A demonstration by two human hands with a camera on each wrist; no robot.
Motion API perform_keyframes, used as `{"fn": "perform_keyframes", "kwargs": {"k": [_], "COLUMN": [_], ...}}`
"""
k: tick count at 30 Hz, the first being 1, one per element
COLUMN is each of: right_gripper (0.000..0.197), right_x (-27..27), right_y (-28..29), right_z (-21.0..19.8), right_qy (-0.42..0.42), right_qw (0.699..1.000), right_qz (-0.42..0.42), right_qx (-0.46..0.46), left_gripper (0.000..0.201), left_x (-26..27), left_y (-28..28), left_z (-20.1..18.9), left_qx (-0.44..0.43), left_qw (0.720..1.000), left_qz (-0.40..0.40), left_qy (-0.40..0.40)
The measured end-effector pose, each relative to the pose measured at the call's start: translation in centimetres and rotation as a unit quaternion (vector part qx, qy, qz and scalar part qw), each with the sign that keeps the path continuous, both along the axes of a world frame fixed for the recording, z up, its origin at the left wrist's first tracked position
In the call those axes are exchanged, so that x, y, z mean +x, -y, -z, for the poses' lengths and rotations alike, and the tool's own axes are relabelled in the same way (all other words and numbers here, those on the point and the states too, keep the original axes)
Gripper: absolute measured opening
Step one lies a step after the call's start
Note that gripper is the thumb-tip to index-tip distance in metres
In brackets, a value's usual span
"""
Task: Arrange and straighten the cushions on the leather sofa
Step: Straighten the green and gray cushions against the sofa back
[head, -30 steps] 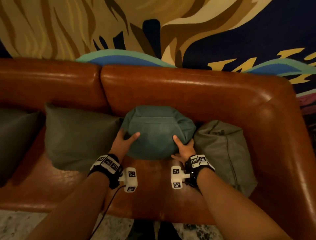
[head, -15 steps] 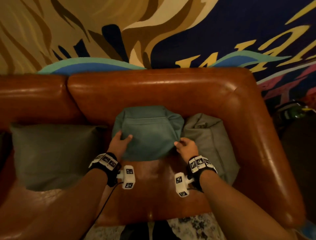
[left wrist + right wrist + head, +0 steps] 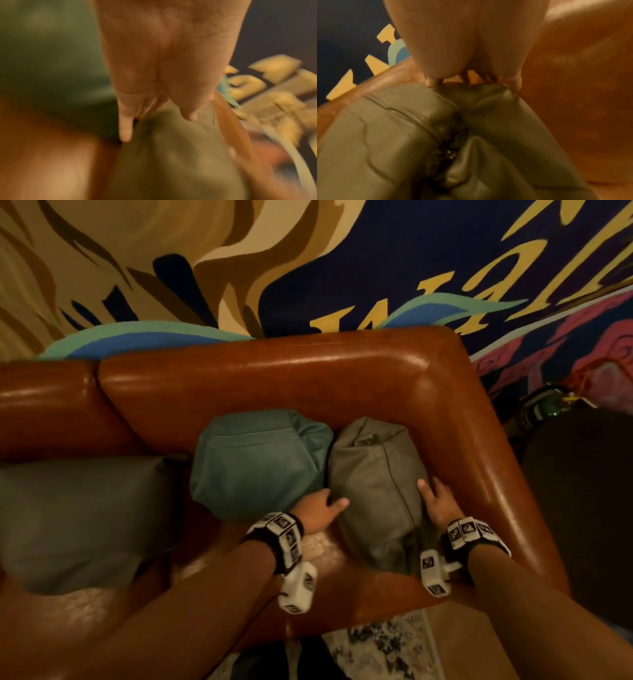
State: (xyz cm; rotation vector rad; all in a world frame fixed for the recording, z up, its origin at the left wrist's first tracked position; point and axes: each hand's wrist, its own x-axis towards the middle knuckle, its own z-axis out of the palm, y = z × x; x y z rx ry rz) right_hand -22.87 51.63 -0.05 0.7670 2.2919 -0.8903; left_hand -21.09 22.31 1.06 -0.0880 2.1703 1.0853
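On the brown leather sofa (image 3: 281, 378) three cushions lean on the backrest. A dark green cushion (image 3: 78, 518) is at the left, a teal cushion (image 3: 257, 463) in the middle. A grey-olive leather cushion (image 3: 373, 481) (image 3: 388, 135) (image 3: 171, 155) stands in the right corner. My left hand (image 3: 330, 501) (image 3: 157, 125) holds its left side, thumb on the front and fingers in the gap beside the teal cushion. On its right edge my right hand (image 3: 431, 491) (image 3: 472, 83) grips it, next to the armrest (image 3: 496, 481), and the leather puckers under the fingers.
A painted mural wall (image 3: 376, 268) rises behind the sofa. A dark round shape (image 3: 582, 508) stands past the armrest at the right, with small dim objects (image 3: 548, 405) behind it. A patterned rug (image 3: 383, 645) lies in front of the seat.
Both hands have left the teal cushion and moved right onto the grey-olive cushion. The view has swung toward the sofa's right corner.
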Motion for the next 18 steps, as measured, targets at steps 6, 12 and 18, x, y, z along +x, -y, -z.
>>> {"fn": "perform_keyframes", "kwargs": {"k": [6, 12, 18], "right_gripper": [0.071, 0.061, 0.044], "right_x": [0.9, 2.7, 4.2], "right_y": [-0.7, 0.4, 7.4], "right_z": [-0.6, -0.3, -2.7], "right_qy": [0.006, 0.039, -0.301], "right_qw": [0.997, 0.998, 0.904], "right_qz": [-0.074, -0.024, -0.283], "right_qx": [0.003, 0.045, 0.112], "left_gripper": [0.084, 0.088, 0.076], "left_x": [0.6, 1.5, 2.4], "left_y": [-5.2, -4.9, -1.5], "left_z": [-0.1, 1.6, -0.1], "left_qx": [0.196, 0.181, 0.101], "left_qw": [0.941, 0.967, 0.989], "left_qz": [-0.212, -0.099, -0.046], "left_qy": [0.174, 0.151, 0.094]}}
